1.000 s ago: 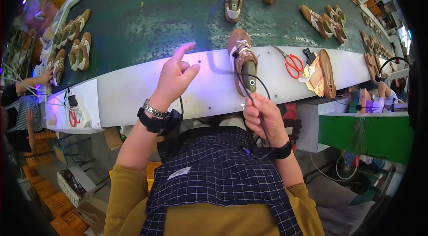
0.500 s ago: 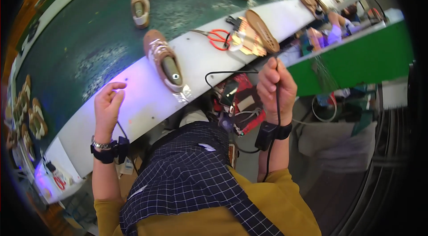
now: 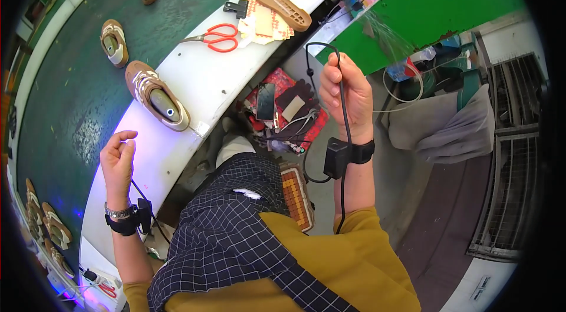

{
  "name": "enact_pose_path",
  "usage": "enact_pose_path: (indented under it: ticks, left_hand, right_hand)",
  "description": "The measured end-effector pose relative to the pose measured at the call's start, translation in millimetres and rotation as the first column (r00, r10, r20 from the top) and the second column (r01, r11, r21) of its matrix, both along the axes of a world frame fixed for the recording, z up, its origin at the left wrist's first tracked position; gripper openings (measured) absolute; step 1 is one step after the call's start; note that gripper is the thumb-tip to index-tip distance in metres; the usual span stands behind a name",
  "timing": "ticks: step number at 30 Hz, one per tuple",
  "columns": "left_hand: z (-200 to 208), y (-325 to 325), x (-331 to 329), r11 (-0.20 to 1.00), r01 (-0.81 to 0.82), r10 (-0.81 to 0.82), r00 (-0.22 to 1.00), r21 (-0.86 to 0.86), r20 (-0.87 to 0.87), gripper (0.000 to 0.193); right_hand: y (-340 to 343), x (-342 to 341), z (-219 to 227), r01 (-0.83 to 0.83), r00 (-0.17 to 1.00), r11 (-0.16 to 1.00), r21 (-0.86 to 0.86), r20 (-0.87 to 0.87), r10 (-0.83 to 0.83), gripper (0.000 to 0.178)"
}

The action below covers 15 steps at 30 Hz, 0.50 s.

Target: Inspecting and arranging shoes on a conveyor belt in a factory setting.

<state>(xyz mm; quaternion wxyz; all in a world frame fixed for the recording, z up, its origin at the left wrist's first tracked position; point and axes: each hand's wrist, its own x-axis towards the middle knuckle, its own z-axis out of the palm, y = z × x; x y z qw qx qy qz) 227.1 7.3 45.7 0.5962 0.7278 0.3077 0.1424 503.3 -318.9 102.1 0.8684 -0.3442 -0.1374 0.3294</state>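
My left hand (image 3: 119, 161) hovers over the white table edge (image 3: 203, 76), thumb and index slightly apart and other fingers loosely bent, with nothing visible in it. A thin black cable runs from behind it toward my sleeve. Just beyond lies a tan sneaker (image 3: 140, 79) with pale laces and a green last inside, its heel toward me. My right hand (image 3: 348, 91) is raised beside the table, fingers curled around a black cable (image 3: 344, 102). That cable loops above the fingertips and runs down past a black wrist box (image 3: 337, 158) along my forearm.
Red-handled scissors (image 3: 221, 38), a black clip (image 3: 237, 9), patterned paper (image 3: 264, 22) and a brown sole (image 3: 280, 5) lie on the white edge. More sneakers (image 3: 114, 43) stand on the green surface. Below are a phone (image 3: 266, 101) and a wooden-beaded seat (image 3: 296, 197). A green panel (image 3: 436, 11) stands right.
The view has turned right, so the table and sneaker appear farther left. My right hand keeps the cable, whose loop now stands above the fingers. My left hand holds much the same pose.
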Motion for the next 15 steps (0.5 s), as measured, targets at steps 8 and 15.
enact_pose_path:
  ticks: [8, 15]
  left_hand:
    - [-2.8, 1.1, 5.1, 1.0, 0.017, -0.018, 1.0, 0.021, 0.015, 0.017]
    - [4.1, 2.5, -8.6, 0.997, -0.078, 0.077, 0.997, 0.019, 0.024, 0.014]
  right_hand:
    - [13.7, 0.7, -18.2, -0.044, 0.997, 0.998, -0.042, -0.063, 0.041, 0.016]
    - [69.0, -43.5, -32.3, -0.467, 0.884, 0.781, -0.416, -0.215, 0.414, 0.017]
